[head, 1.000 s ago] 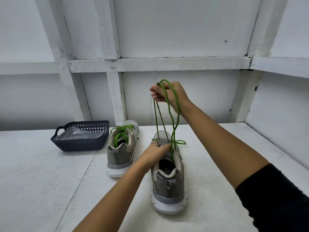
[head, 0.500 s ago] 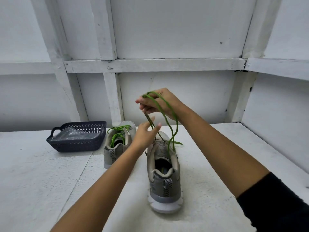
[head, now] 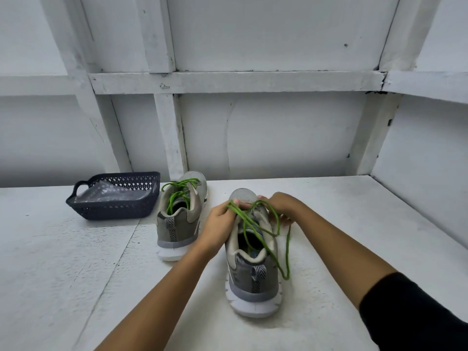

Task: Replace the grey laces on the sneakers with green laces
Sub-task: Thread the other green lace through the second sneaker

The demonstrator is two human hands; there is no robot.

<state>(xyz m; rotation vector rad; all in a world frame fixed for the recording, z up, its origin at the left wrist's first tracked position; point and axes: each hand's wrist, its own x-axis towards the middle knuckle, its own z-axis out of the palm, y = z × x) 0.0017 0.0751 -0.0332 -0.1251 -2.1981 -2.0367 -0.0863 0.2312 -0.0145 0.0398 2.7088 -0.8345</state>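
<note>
White tabletop (head: pixel 76 274): 2 grey mesh sneakers. Right sneaker (head: pixel 249 282): left hand (head: pixel 220 221), right hand (head: pixel 281 206), fingers pinched on green cord lace (head: pixel 287 254) above its tongue. Left sneaker (head: pixel 177 224): laced green, beside dark lattice basket (head: pixel 114 211).

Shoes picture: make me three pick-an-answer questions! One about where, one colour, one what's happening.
1. Where is the basket? A. left of the far shoe B. in a hand C. inside a shoe
2. The lace on the near shoe is: A. red B. green C. blue
3. The left hand and right hand are: A. waving B. lifting the basket C. holding the lace

Answers: 1 A, it sits at that shoe's left; 2 B, bright green; 3 C, fingers curl round it.
</note>
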